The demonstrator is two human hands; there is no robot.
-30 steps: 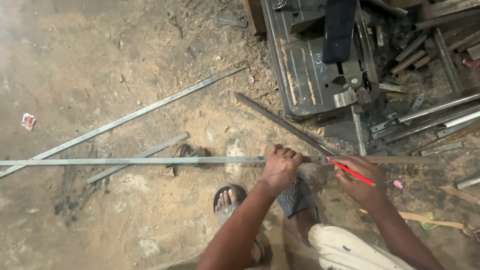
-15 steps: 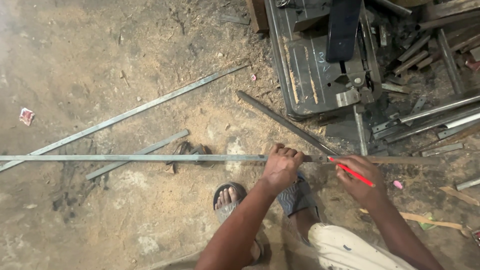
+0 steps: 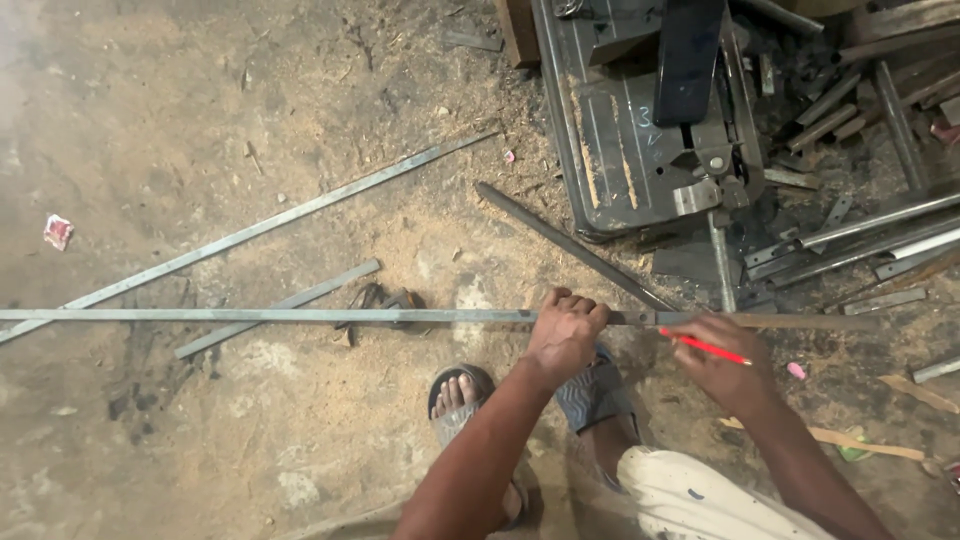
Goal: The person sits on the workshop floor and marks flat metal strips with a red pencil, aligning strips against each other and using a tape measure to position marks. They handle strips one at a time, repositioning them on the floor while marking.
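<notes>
Your left hand [image 3: 565, 335] grips the bar [image 3: 270, 315], running left-right; right hand [image 3: 725, 360] pinches pencil [image 3: 705, 347] just beside it.

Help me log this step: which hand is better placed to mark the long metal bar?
Right. The right hand holds the red pencil with its tip at the long metal bar; the left hand pins it down.

left hand [image 3: 565, 330] gripping metal strip [image 3: 270, 315], right hand [image 3: 725, 360] – red pencil [image 3: 705, 347]
</notes>
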